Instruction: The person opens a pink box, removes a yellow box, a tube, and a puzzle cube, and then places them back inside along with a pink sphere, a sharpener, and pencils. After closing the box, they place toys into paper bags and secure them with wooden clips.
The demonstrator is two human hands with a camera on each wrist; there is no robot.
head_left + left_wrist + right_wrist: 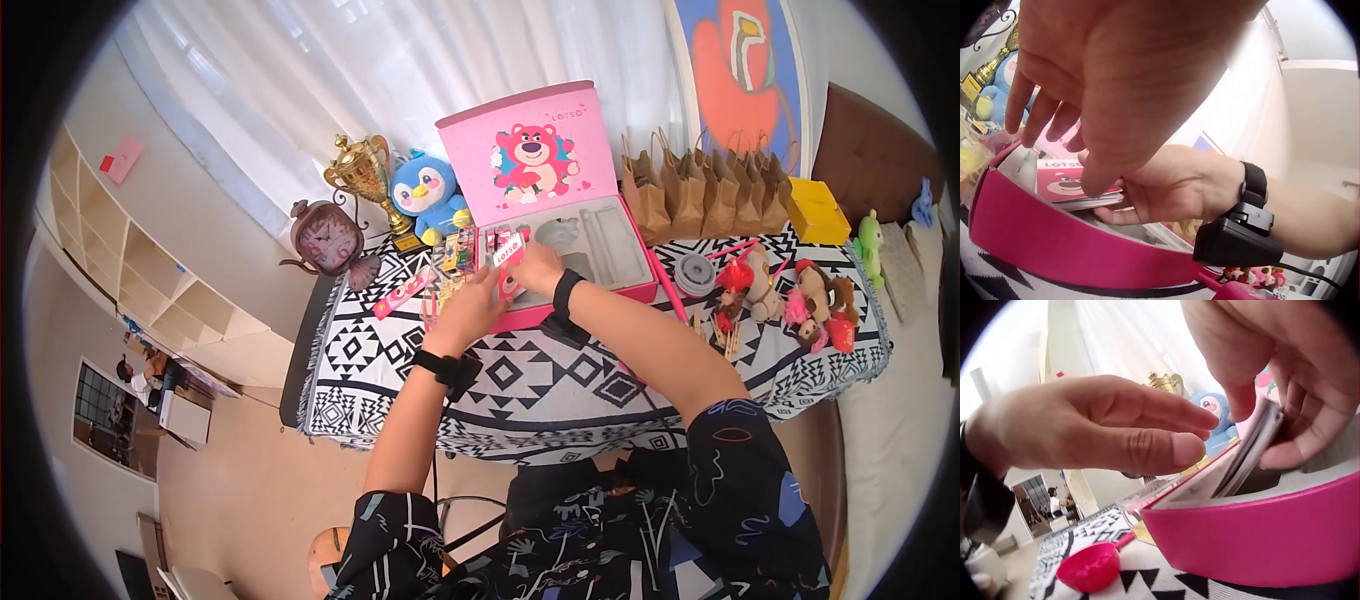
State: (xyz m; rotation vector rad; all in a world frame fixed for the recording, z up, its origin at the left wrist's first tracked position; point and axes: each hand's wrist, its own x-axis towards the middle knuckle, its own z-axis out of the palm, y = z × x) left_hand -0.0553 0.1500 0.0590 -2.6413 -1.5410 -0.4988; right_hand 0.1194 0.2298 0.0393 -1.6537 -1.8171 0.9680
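Observation:
A pink gift box [510, 319] stands on the table with its bear-printed lid [465, 160] raised. My right hand [540, 268] pinches the edge of a small red-and-white LOTSO notebook [1060, 182] between thumb and fingers, at the left end of the box. The notebook tilts over the pale moulded insert [615, 245], as the right wrist view shows. My left hand [470, 312] reaches over the box's left front side with fingers extended. Its thumb tip overlaps the notebook cover in the left wrist view.
Left of the box are a pink bear-printed packet [403, 292], clock [326, 237], gold trophy [358, 180] and blue plush [428, 195]. Paper bags [705, 195], a yellow box [820, 211], a grey round container [695, 274] and plush toys [825, 295] stand to the right.

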